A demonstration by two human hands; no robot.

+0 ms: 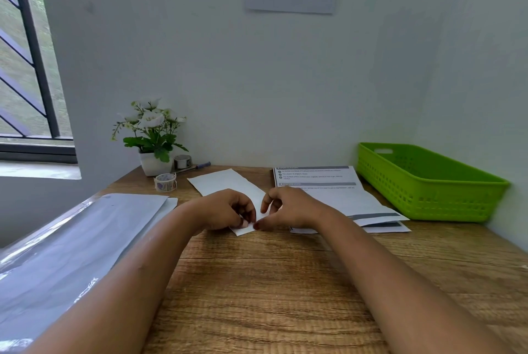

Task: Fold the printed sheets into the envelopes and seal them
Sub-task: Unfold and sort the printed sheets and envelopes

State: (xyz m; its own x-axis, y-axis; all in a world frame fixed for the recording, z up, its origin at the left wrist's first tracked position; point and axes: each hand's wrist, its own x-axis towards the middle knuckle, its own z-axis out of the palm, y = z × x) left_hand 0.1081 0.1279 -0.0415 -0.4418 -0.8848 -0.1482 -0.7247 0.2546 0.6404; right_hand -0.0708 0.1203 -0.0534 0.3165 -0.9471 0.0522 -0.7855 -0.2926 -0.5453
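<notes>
Curled fingertips [245, 221] of the left hand [225, 209] and the thumb and forefinger of the right hand [288, 206] pinch the near end of a long white paper [225, 182] (folded sheet or envelope, unclear), held flat on the desk [271, 282], likely to set a crease. Just right lie the printed sheets [328, 196] — left, a wrapped stack [71, 239], probably envelopes. The near desk gives working room — a green basket [428, 185] bounds the far right.
</notes>
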